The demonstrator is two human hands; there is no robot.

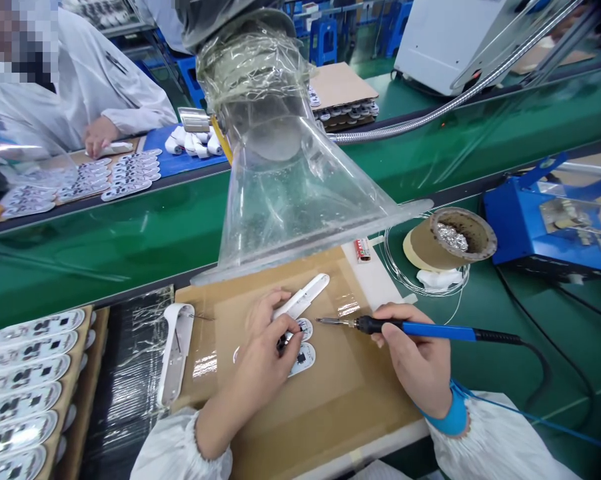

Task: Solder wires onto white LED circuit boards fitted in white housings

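A: What is each hand doing here?

B: The left hand is curled down over a small white circuit board, fingertips pinning it to the cardboard mat on the counter. A long white plastic housing lies just past its fingers, touching them. The right hand is closed in a pen grip around the blue handle of a soldering iron, whose tip points left and sits just beside the board's upper end.

A: How should the joint be done well?

B: I'd judge the board must stay pinned flat, with fingertips kept off the pad being heated. The tip should come in low and touch only the one spot, briefly. The clear fume hood hangs right over the mat, so working under it makes sense.

A: Anything else near?

B: A second housing at the mat's left edge, and a tip cleaner holder to the right.
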